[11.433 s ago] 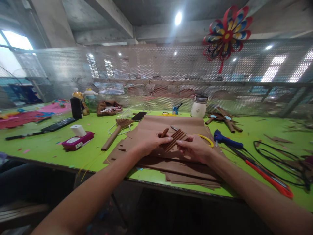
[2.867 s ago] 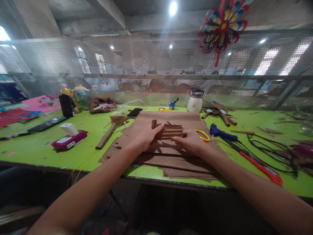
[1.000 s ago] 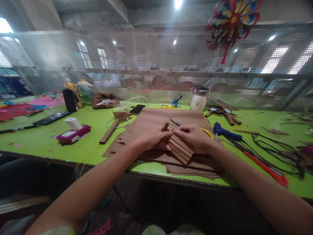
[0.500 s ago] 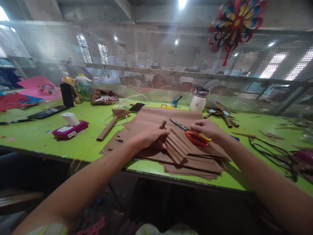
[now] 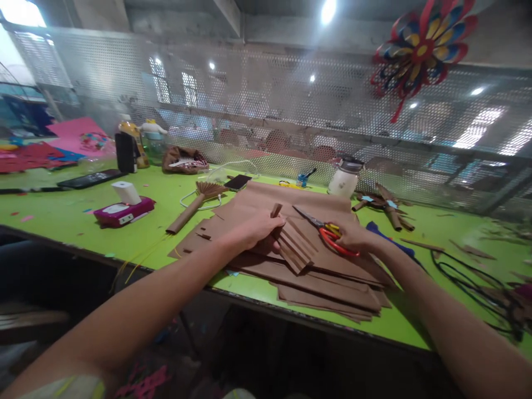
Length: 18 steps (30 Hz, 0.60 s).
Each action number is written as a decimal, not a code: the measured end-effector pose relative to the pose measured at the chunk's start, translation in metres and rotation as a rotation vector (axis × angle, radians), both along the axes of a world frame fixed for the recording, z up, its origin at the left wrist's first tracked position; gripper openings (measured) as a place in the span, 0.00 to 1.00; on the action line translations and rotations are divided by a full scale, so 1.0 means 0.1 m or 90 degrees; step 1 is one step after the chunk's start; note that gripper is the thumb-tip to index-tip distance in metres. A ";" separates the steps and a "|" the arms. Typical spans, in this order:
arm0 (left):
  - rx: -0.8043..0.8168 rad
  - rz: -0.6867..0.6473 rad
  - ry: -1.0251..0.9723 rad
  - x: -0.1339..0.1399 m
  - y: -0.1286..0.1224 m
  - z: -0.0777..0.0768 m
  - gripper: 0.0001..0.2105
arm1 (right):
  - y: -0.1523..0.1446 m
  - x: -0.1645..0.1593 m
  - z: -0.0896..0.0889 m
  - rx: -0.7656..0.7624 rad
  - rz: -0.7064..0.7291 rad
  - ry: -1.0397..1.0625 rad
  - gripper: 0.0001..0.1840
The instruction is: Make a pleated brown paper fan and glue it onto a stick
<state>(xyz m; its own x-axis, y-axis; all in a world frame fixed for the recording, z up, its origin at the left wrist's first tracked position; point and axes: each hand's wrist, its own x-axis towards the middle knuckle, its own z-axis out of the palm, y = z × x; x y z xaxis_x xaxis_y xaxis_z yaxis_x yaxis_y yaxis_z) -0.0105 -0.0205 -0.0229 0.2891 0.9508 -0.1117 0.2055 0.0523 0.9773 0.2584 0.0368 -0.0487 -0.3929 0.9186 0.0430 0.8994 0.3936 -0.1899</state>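
Observation:
My left hand (image 5: 266, 230) is closed around a pleated piece of brown paper (image 5: 295, 249), whose folds fan out to the right while a narrow end pokes up above the thumb. Scissors (image 5: 332, 238) with red and yellow handles lie over a stack of brown paper sheets (image 5: 332, 282), blades pointing to the far left. My right hand (image 5: 352, 235) has its fingers closed on the scissors' handles. Part of the handles is hidden behind these fingers.
Left on the green table (image 5: 75, 221) are a purple tissue pack (image 5: 124, 213) and a rolled paper piece with a fanned top (image 5: 187, 213). A white jug (image 5: 344, 178) stands behind the stack. Black cable (image 5: 465, 282) lies coiled at the right.
My right hand has lowered onto the scissors' handles and closed on them. My left hand keeps hold of the pleated paper. The view has swung slightly left.

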 end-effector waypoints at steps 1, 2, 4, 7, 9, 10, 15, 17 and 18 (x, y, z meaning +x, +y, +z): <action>0.014 0.008 -0.003 0.00 0.01 0.00 0.06 | 0.00 0.02 -0.02 0.013 -0.017 0.007 0.25; 0.027 0.016 -0.003 0.00 0.01 0.00 0.06 | -0.01 0.03 -0.04 0.029 -0.037 0.009 0.25; 0.052 0.033 0.003 0.00 0.01 0.02 0.07 | -0.10 0.04 -0.03 0.061 -0.059 0.017 0.24; 0.093 0.083 0.013 -0.03 0.02 0.07 0.08 | -0.32 -0.04 0.08 0.077 0.051 0.144 0.25; 0.114 0.124 0.019 -0.07 0.04 0.09 0.09 | -0.47 -0.12 0.19 0.061 0.096 0.221 0.27; 0.122 0.142 0.021 -0.09 0.05 0.10 0.09 | -0.54 -0.16 0.24 0.044 0.100 0.247 0.27; 0.152 0.194 -0.010 -0.19 0.12 0.13 0.10 | -0.72 -0.26 0.38 0.004 0.031 0.234 0.24; 0.159 0.204 -0.017 -0.21 0.13 0.14 0.09 | -0.72 -0.27 0.37 0.030 0.031 0.204 0.23; 0.161 0.205 -0.019 -0.21 0.12 0.14 0.09 | -0.72 -0.27 0.36 0.038 0.032 0.194 0.22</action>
